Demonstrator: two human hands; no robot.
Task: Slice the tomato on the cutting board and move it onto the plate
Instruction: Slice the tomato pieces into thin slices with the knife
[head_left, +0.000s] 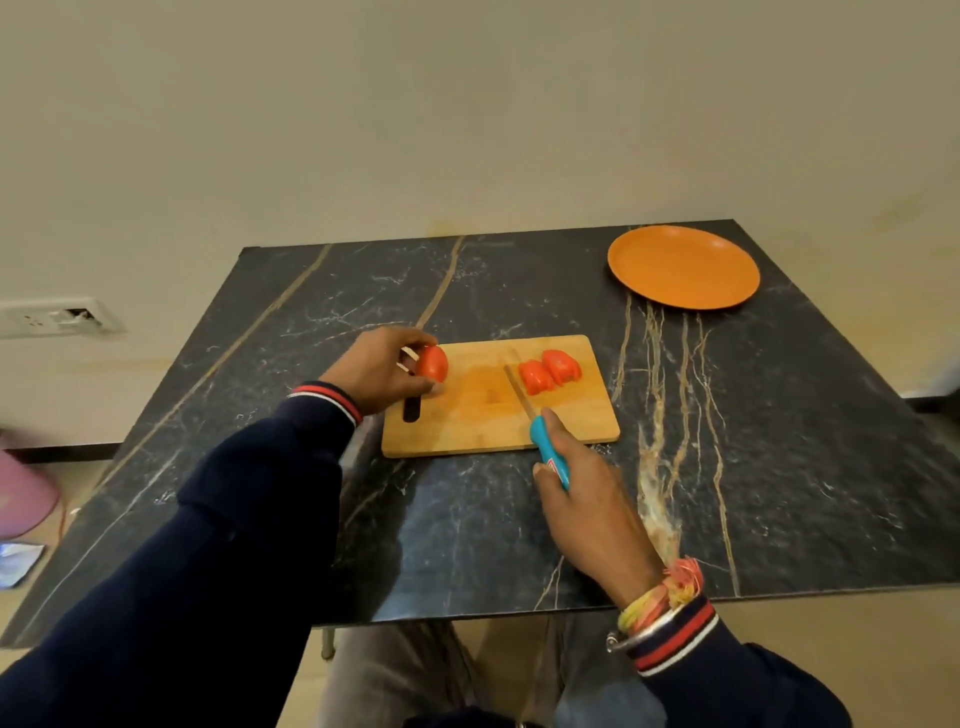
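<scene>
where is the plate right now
In the head view, the orange plate sits near the far right corner of the table, beyond and right of the cutting board.

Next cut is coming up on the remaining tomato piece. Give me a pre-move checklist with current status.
1. Left hand grips the remaining tomato piece at the cutting board's left end: ok.
2. Right hand holds the knife by its blue handle: ok.
3. Blade over that piece: not ok, it lies beside the cut slices.
4. Piece resting flat on the board: cannot tell.
5. Plate on the table, beyond the board: ok.
</scene>
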